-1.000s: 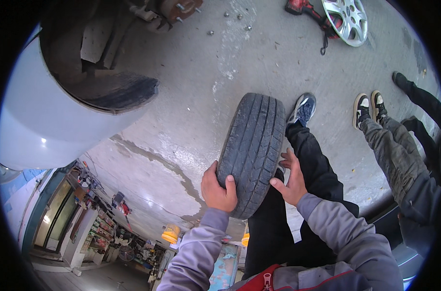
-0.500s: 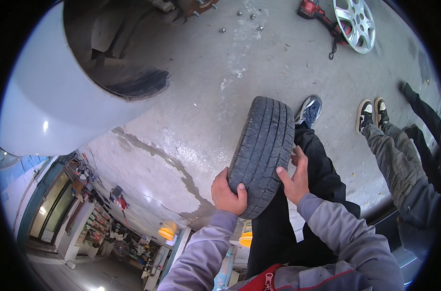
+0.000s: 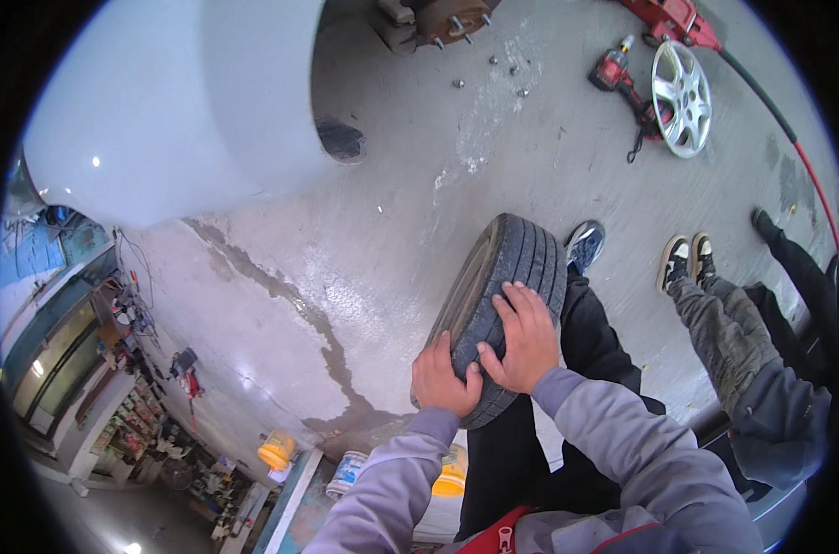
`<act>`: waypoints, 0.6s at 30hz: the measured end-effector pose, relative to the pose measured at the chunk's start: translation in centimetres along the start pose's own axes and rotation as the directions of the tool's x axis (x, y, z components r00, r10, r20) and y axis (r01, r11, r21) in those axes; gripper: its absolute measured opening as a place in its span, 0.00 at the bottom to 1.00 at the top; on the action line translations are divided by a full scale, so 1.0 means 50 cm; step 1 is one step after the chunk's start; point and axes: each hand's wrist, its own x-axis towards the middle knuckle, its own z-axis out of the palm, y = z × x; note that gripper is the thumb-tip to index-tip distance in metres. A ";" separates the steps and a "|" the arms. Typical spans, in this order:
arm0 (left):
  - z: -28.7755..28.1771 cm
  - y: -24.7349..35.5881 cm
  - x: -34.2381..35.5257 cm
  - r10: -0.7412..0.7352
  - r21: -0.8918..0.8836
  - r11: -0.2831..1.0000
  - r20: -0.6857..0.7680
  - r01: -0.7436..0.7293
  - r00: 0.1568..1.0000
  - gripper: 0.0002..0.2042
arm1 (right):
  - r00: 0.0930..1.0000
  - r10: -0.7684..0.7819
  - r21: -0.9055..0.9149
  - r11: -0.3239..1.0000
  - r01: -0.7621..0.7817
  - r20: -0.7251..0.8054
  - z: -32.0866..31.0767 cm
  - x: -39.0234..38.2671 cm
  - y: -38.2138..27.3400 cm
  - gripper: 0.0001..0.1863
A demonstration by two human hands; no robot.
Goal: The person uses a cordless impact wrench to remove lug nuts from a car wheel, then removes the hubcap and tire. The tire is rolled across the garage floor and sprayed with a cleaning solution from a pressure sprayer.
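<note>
A black car tyre [image 3: 536, 268] stands on its tread before my legs, its rim side turned to the left. My left hand [image 3: 445, 380] is closed on the near left edge, with the thumb on the tread. Across the upper tread and shoulder lies my right hand [image 3: 523, 340], fingers stretched forward and flat on the rubber, thumb apart. The two thumbs are close together. Much of the wheel's inner side is hidden by my left hand and the tyre's slant.
A pale car body [image 3: 189, 111] fills the far left, with a bare hub [image 3: 452, 23] and studs. Several nuts [image 3: 522, 92] lie nearby. Farther right are an impact wrench [image 3: 630, 97], a silver wheel cover [image 3: 667, 83] and a red jack [image 3: 669, 18]. People stand at right, one in grey trousers [image 3: 715, 323].
The tyre has turned, so its rim side now shows. My right hand has moved from its right side onto the top. The view has shifted, bringing the hub and jack in.
</note>
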 end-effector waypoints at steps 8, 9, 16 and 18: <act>-0.021 -0.004 0.046 0.005 -0.014 1.000 -0.016 -0.006 1.000 0.34 | 1.000 -0.013 -0.080 0.997 0.014 0.004 0.011 0.025 -0.006 0.41; -0.023 0.001 0.054 0.000 -0.015 1.000 -0.005 0.000 1.000 0.34 | 1.000 -0.015 -0.090 0.996 0.015 -0.002 0.009 0.031 -0.004 0.41; -0.029 0.040 0.119 0.071 -0.021 0.997 -0.016 -0.071 0.997 0.33 | 0.999 -0.002 -0.133 0.991 -0.004 -0.048 -0.009 0.047 0.028 0.42; -0.031 0.052 0.134 0.109 -0.001 0.994 -0.002 -0.109 0.994 0.33 | 0.998 0.020 -0.138 0.990 -0.029 -0.065 -0.013 0.041 0.039 0.42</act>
